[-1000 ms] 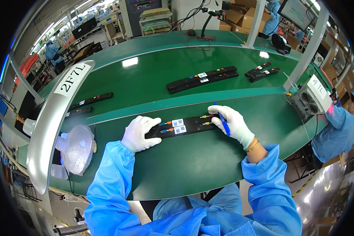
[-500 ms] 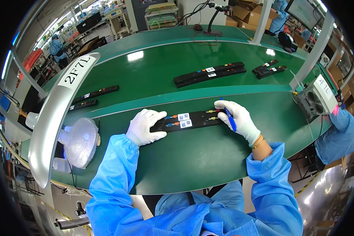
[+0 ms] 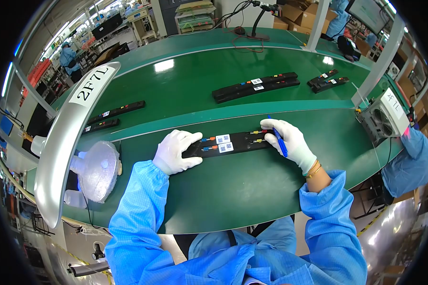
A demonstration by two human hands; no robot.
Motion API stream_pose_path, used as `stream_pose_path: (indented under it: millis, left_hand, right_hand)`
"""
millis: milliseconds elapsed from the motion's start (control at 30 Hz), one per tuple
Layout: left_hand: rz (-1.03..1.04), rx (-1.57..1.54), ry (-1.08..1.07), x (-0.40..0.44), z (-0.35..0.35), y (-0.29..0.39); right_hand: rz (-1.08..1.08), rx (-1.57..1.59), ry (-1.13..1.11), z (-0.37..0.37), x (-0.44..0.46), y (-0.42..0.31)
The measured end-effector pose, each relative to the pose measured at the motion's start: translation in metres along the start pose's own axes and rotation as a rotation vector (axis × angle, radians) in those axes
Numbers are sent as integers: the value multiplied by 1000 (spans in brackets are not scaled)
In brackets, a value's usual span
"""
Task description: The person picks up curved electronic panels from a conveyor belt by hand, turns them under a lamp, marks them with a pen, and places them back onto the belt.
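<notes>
A pair of long black bars (image 3: 240, 143) lies side by side on the green bench, with white code labels and small coloured connectors facing up. At their left end, my white-gloved left hand (image 3: 175, 151) grips both bars between thumb and fingers. My right hand (image 3: 290, 142), gloved as well, has a blue pen (image 3: 280, 141) held slantwise in it. Its fingertips touch the right end of the bars, which it partly covers.
Beyond the bench edge, more black bars (image 3: 256, 87) lie on the green belt (image 3: 185, 80). A silver lamp labelled 2F7L (image 3: 69, 147) and a plastic-wrapped round object (image 3: 99, 171) stand left. A fan unit (image 3: 379, 121) sits right; a person's blue sleeve (image 3: 404, 161) is beside it.
Both hands and the bars look almost the same as before. The whole view has shifted very slightly; the pen stays in my right hand.
</notes>
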State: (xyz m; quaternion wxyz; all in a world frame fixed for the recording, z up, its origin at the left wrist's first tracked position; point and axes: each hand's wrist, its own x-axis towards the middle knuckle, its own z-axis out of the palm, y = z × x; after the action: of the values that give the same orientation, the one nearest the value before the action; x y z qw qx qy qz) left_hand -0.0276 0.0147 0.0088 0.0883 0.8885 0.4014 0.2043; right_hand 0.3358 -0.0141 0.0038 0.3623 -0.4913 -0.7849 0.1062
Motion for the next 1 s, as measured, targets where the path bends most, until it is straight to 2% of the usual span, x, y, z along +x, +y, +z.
stream_pose_path:
  millis: [1000]
  left_hand:
    - [15, 5, 7, 0, 0, 0]
  right_hand:
    - [-8, 5, 10, 0, -1, 1]
